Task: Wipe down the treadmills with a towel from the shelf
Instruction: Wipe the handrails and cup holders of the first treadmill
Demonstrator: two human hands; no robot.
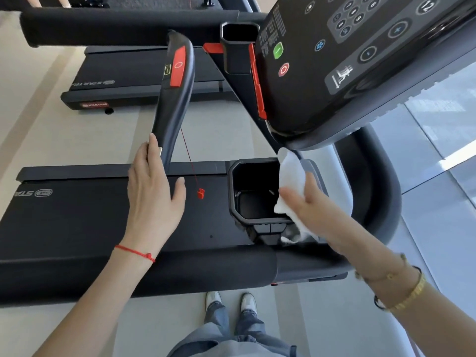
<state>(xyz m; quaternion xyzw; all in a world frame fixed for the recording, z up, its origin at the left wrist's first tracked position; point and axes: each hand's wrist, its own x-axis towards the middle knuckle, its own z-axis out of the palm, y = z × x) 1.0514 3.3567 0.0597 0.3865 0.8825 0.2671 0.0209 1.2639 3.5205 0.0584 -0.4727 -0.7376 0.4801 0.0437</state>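
White towel [292, 181] is bunched in my right hand [313, 212], fingers curled round it, pressed at the right rim of the black cup holder [253, 191] at centre frame. My left hand [152, 191] is open, fingers straight, touching the lower end of the treadmill's dark handlebar [175, 99]. A red safety clip [201, 194] dangles on its cord beside it, and the console [360, 60] fills the upper right.

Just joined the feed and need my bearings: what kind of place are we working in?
Most likely a gym or fitness room. A treadmill stands right in front, with its button console overhead, and a second treadmill is beside it. The right hand presses a white towel by the cup holder.
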